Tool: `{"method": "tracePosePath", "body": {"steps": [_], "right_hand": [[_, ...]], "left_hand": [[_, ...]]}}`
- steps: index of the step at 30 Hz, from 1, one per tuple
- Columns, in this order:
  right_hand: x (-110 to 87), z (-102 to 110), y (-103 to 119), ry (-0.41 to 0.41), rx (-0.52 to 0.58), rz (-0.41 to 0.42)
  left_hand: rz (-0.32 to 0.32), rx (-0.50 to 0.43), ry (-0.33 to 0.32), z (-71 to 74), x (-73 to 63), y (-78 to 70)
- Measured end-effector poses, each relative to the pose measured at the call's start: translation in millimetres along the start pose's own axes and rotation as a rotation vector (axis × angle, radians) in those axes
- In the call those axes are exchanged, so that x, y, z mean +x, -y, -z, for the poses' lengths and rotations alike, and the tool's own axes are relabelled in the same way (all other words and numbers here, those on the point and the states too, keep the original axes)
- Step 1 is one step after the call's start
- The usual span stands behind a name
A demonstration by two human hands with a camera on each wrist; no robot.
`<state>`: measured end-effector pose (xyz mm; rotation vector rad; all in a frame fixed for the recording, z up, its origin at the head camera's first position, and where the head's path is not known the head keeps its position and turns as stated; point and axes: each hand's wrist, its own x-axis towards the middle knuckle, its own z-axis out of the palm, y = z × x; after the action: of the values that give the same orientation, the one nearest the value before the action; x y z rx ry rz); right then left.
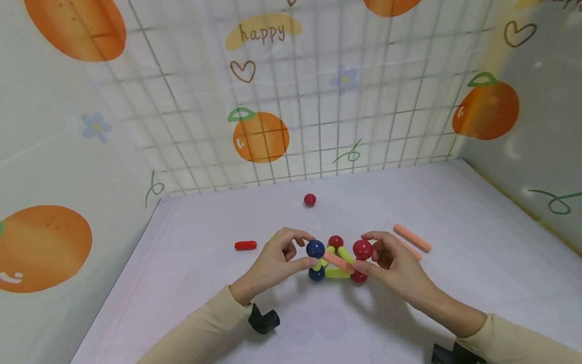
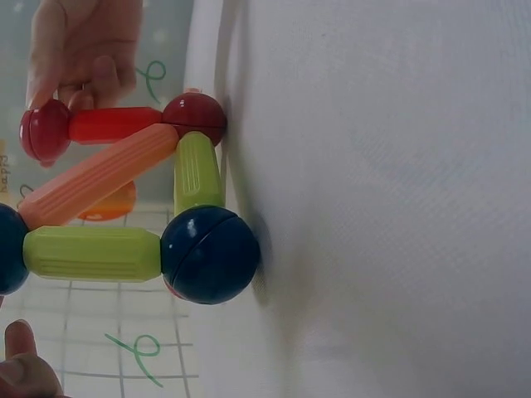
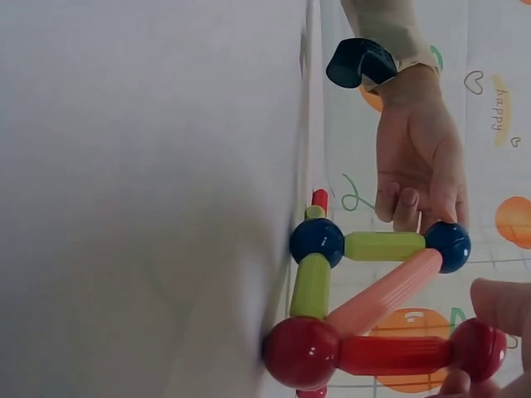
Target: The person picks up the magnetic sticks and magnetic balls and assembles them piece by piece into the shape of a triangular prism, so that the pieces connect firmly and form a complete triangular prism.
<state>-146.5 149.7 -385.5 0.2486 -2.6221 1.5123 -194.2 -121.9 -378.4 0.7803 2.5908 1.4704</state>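
A frame of balls and rods stands on the table between both hands. My left hand (image 1: 277,255) pinches its upper blue ball (image 1: 315,248) between thumb and index finger. The upper red ball (image 1: 362,249) is pinched by my right hand (image 1: 395,260). Below these sit a second blue ball (image 2: 210,254) and another red ball (image 3: 300,352), joined by a yellow-green rod (image 3: 310,286). Upright are a yellow-green rod (image 2: 91,254) and a red rod (image 3: 394,355). An orange rod (image 3: 386,292) slants from the upper blue ball to the lower red one. Behind is a red ball (image 1: 336,241).
Farther back on the white table (image 1: 204,222) lies a loose red ball (image 1: 310,200). Left of my left hand is a short red rod (image 1: 245,245). Orange rods (image 1: 412,238) lie beyond my right hand, one partly hidden. A patterned curtain (image 1: 195,101) encloses the table.
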Motion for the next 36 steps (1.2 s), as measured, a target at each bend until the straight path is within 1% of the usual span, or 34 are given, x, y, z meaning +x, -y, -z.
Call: {"method": "tracePosePath", "body": {"steps": [8, 16, 21, 25, 28, 30, 32, 34, 36], "right_hand": [[0.5, 2, 5, -0.014, -0.001, -0.01], [1.6, 2, 5, -0.02, 0.007, -0.003], [2.2, 2, 4, -0.02, 0.006, -0.011], [3.0, 1, 3, -0.021, 0.004, -0.012], [3.2, 1, 3, -0.02, 0.003, -0.014], [3.2, 0, 3, -0.019, 0.002, -0.015], [3.1, 1, 3, -0.019, 0.0, -0.016], [3.1, 1, 2, -0.019, -0.003, -0.015], [3.2, 1, 1, -0.021, -0.005, -0.012]], "left_hand": [[-0.003, -0.004, 0.003, 0.4, 1.1, -1.0], [-0.01, -0.005, 0.002, 0.6, 1.1, -1.5], [0.0, -0.008, 0.005, 1.1, 0.0, -0.6], [0.017, -0.003, 0.006, 5.2, -3.6, 0.9], [0.037, 0.014, -0.015, 13.6, -7.6, 4.8], [0.042, 0.036, -0.054, 22.4, -9.7, 11.2], [0.071, 0.081, -0.102, 34.1, -11.8, 19.2], [0.125, 0.111, -0.152, 47.4, -14.1, 30.4], [0.201, 0.153, -0.192, 60.5, -17.0, 43.0]]}}
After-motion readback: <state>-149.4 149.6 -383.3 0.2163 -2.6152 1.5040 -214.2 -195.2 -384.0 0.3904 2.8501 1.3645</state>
